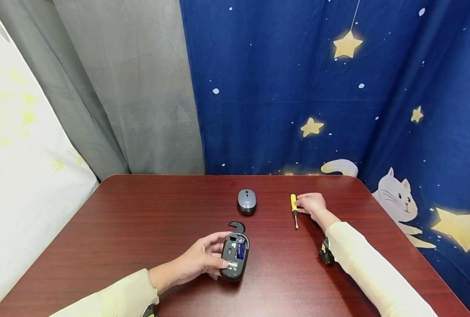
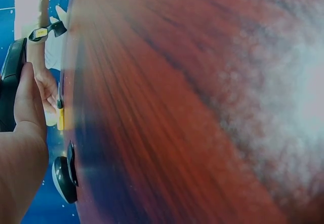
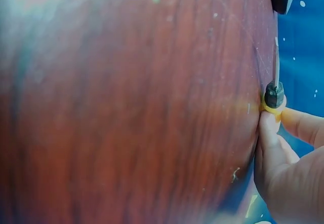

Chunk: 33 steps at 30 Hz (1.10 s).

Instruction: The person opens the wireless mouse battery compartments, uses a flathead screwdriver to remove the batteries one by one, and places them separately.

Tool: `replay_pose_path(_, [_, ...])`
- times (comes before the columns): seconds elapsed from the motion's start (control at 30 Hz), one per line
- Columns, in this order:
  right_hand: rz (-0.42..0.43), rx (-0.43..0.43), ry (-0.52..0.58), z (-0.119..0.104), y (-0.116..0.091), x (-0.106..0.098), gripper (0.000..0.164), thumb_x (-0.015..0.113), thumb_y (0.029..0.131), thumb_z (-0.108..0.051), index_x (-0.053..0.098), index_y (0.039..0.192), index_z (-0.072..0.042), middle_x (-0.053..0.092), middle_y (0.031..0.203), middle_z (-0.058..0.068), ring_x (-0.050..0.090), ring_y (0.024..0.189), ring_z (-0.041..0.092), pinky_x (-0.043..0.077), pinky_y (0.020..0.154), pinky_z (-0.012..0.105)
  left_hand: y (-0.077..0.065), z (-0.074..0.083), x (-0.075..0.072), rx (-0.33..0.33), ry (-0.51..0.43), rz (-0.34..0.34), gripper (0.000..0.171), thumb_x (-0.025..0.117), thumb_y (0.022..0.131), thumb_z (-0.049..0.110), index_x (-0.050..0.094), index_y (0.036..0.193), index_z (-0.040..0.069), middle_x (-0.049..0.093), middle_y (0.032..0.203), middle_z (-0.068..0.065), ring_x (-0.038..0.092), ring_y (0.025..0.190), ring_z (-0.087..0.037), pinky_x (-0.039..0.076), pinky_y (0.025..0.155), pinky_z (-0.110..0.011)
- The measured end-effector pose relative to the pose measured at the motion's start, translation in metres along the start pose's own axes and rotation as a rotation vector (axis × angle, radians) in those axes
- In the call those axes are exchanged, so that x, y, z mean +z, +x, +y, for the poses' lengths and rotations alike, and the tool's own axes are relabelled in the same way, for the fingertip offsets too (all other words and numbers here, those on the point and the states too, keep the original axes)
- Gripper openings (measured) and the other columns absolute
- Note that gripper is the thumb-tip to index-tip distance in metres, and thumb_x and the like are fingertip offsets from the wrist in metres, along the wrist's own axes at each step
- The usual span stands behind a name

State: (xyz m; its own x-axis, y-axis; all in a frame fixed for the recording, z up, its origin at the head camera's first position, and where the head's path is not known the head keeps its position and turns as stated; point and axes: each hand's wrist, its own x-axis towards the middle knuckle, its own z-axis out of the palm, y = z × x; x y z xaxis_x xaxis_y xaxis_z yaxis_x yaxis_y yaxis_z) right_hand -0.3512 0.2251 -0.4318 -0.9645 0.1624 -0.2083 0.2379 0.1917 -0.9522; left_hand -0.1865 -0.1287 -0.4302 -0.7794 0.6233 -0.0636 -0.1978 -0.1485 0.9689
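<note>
My left hand [image 1: 199, 260] grips a black computer mouse [image 1: 235, 264] with its underside turned up. Its battery compartment lies uncovered, and a blue battery [image 1: 240, 249] sits inside. Just beyond that mouse, a curved black cover [image 1: 238, 226] rests on the table. Over to the right, my right hand [image 1: 312, 204] pinches the yellow handle of a screwdriver [image 1: 294, 203], whose metal tip points toward me. The right wrist view shows thumb and finger on either side of the handle of the screwdriver [image 3: 274, 96].
A second mouse [image 1: 247, 201], grey on top, stands upright farther back between the hands. The dark red wooden table [image 1: 159, 207] ends at a rounded back edge. Behind it hang grey and blue curtains [image 1: 258, 88], and a white cloth [image 1: 24, 154] is at the left.
</note>
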Motion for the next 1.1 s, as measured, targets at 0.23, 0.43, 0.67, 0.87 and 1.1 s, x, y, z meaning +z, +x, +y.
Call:
replay_pose_path(0.23, [-0.004,0.000,0.032,0.001,0.000,0.000,0.038,0.063,0.083,0.013,0.055,0.119,0.018,0.067,0.085,0.013,0.066,0.070,0.012,0.057,0.066,0.029,-0.001,0.000,0.000,-0.004,-0.002,0.004,0.074,0.068,0.082,-0.003,0.034,0.147,0.004,0.060,0.121,-0.020,0.067,0.088,-0.026,0.052,0.054,-0.030])
replay_pose_path(0.43, [-0.016,0.023,0.043,0.001,0.001,-0.002,0.041,0.063,0.084,0.012,0.053,0.123,0.017,0.066,0.092,0.015,0.066,0.072,0.012,0.057,0.068,0.029,-0.001,0.000,0.000,-0.003,-0.002,-0.002,0.074,0.068,0.082,-0.003,0.034,0.148,0.004,0.060,0.120,-0.020,0.067,0.088,-0.026,0.052,0.054,-0.030])
replay_pose_path(0.67, [-0.041,0.059,0.073,0.000,-0.002,-0.006,0.043,0.062,0.087,0.010,0.050,0.127,0.017,0.062,0.109,0.024,0.067,0.078,0.015,0.056,0.076,0.033,-0.002,0.000,0.000,-0.002,-0.003,-0.002,0.074,0.068,0.082,-0.003,0.034,0.147,0.004,0.060,0.121,-0.020,0.067,0.087,-0.026,0.052,0.054,-0.030])
replay_pose_path(0.87, [-0.047,0.052,0.116,-0.005,-0.005,-0.012,0.045,0.061,0.088,0.010,0.047,0.131,0.017,0.062,0.116,0.026,0.068,0.081,0.015,0.055,0.078,0.034,-0.001,0.000,0.000,0.012,-0.038,-0.007,0.074,0.067,0.082,-0.006,0.033,0.148,0.003,0.058,0.123,-0.021,0.066,0.096,-0.030,0.057,0.067,-0.036])
replay_pose_path(1.1, [-0.076,0.006,0.200,-0.017,-0.007,-0.019,0.047,0.059,0.090,0.008,0.043,0.134,0.017,0.069,0.088,0.007,0.068,0.082,0.013,0.055,0.077,0.031,0.000,0.001,-0.001,0.013,-0.053,-0.010,0.074,0.066,0.083,-0.007,0.033,0.148,0.003,0.057,0.125,-0.022,0.065,0.100,-0.031,0.056,0.075,-0.042])
